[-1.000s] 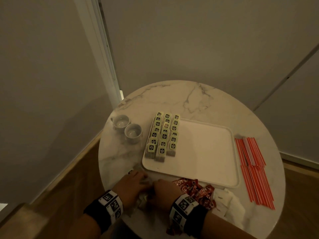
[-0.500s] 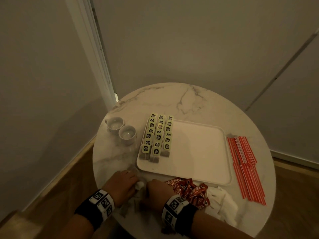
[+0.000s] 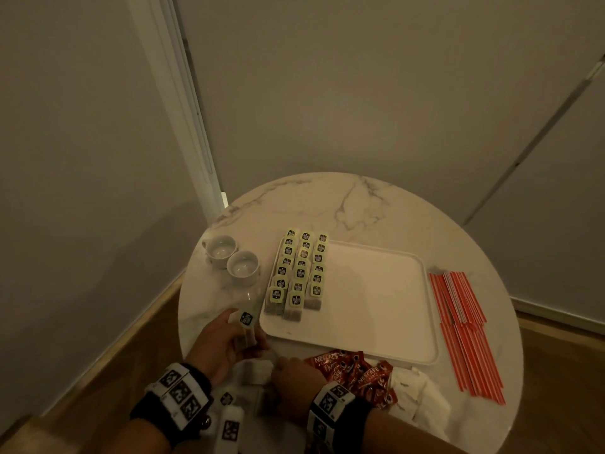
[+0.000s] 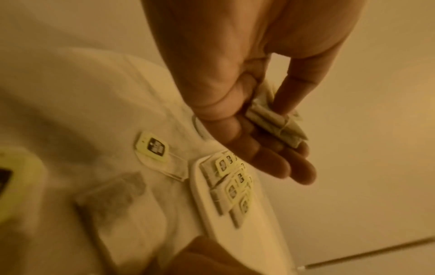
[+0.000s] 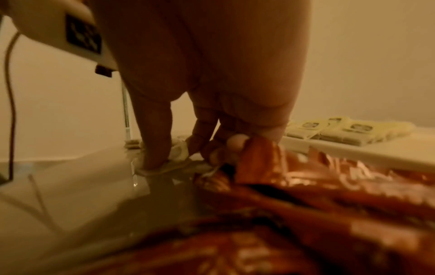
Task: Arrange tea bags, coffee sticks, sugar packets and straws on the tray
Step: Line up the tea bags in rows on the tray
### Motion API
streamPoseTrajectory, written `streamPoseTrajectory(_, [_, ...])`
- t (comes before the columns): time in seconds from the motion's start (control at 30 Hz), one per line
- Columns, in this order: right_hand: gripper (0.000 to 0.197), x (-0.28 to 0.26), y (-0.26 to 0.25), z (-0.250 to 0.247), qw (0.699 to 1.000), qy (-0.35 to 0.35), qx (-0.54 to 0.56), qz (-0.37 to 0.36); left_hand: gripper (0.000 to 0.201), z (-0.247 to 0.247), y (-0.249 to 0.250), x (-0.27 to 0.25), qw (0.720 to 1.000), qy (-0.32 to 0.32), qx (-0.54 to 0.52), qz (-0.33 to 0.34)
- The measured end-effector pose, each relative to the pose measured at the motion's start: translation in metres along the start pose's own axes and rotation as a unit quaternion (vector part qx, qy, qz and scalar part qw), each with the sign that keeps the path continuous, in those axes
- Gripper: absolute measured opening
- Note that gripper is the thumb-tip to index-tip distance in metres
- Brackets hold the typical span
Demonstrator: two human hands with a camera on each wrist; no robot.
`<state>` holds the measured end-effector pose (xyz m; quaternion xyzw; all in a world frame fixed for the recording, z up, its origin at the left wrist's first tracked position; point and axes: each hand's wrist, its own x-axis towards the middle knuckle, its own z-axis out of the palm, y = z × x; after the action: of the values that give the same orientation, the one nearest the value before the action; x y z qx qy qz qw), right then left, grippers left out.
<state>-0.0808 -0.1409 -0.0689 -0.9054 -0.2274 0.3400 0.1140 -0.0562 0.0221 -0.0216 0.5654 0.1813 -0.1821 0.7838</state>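
Tea bag (image 3: 246, 326) now in left hand (image 3: 220, 345).

Tray (image 3: 370, 309) at centre of table (image 3: 327, 204); tea bags (image 3: 299, 273) in rows on its left part; cups (image 3: 232, 258) left; straws (image 3: 465, 332) right; coffee sticks (image 3: 355, 371) in front.
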Motion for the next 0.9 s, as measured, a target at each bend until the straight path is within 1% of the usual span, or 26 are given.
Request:
streamPoseTrajectory(0.07, [0.046, 0.000, 0.000, -0.001, 1.000, -0.010, 0.007, -0.010, 0.036, 0.004, 0.005, -0.002, 0.998, -0.024, -0.059, -0.012])
streamPoseTrajectory(0.1, [0.044, -0.001, 0.000, -0.002, 1.000, -0.017, 0.008, -0.014, 0.039, 0.005, 0.007, -0.003, 0.995, -0.036, -0.093, -0.018])
streamPoseTrajectory(0.17, [0.040, -0.004, 0.002, -0.008, 0.999, -0.023, 0.013, -0.020, 0.041, 0.008, 0.012, -0.007, 0.984, -0.060, -0.165, -0.031])
streamPoseTrajectory(0.23, [0.039, -0.010, 0.006, -0.015, 0.999, -0.022, 0.036, -0.013, 0.039, 0.014, 0.018, -0.011, 0.976, -0.075, -0.201, -0.035])
streamPoseTrajectory(0.27, [0.038, -0.013, 0.008, -0.019, 0.998, -0.021, 0.050, -0.007, 0.037, 0.017, 0.019, -0.011, 0.978, -0.072, -0.193, -0.029])
streamPoseTrajectory(0.33, [0.032, -0.022, 0.012, -0.029, 0.996, -0.016, 0.093, -0.006, 0.030, 0.022, 0.019, -0.012, 0.990, -0.042, -0.136, 0.001])
streamPoseTrajectory(0.4, [0.028, -0.032, 0.016, -0.041, 0.990, -0.007, 0.141, -0.005, 0.023, 0.027, 0.016, -0.013, 0.996, -0.016, -0.086, 0.031])
streamPoseTrajectory(0.47, [0.029, -0.043, 0.020, -0.056, 0.981, 0.011, 0.191, 0.000, 0.025, 0.029, 0.014, -0.014, 0.996, -0.013, -0.072, 0.042])
streamPoseTrajectory(0.53, [0.022, -0.056, 0.022, -0.074, 0.965, 0.022, 0.262, -0.002, 0.031, 0.032, 0.015, -0.017, 0.997, -0.011, -0.062, 0.044])
streamPoseTrajectory(0.57, [0.018, -0.062, 0.022, -0.084, 0.959, 0.032, 0.282, -0.014, 0.030, 0.034, 0.015, -0.019, 0.998, -0.016, -0.051, 0.046])
streamPoseTrajectory(0.63, [0.013, -0.073, 0.022, -0.104, 0.948, 0.059, 0.309, -0.048, 0.018, 0.039, 0.017, -0.024, 0.998, -0.033, -0.023, 0.041])
streamPoseTrajectory(0.67, [0.013, -0.077, 0.021, -0.115, 0.939, 0.067, 0.332, -0.065, 0.005, 0.042, 0.020, -0.026, 0.998, -0.049, -0.008, 0.032])
streamPoseTrajectory(0.7, [0.012, -0.082, 0.019, -0.125, 0.932, 0.074, 0.347, -0.079, 0.011, 0.044, 0.021, -0.027, 0.997, -0.068, 0.012, 0.025])
streamPoseTrajectory(0.73, [0.011, -0.085, 0.018, -0.135, 0.927, 0.084, 0.355, -0.091, 0.025, 0.045, 0.023, -0.027, 0.995, -0.090, 0.038, 0.022])
streamPoseTrajectory(0.77, [0.009, -0.087, 0.016, -0.143, 0.925, 0.097, 0.353, -0.101, 0.034, 0.047, 0.027, -0.027, 0.992, -0.111, 0.060, 0.026])
streamPoseTrajectory(0.83, [0.009, -0.088, 0.012, -0.156, 0.924, 0.124, 0.343, -0.118, 0.041, 0.051, 0.035, -0.026, 0.984, -0.149, 0.084, 0.040])
streamPoseTrajectory(0.9, [0.016, -0.088, 0.007, -0.165, 0.925, 0.149, 0.326, -0.124, 0.041, 0.054, 0.043, -0.026, 0.981, -0.166, 0.089, 0.055])
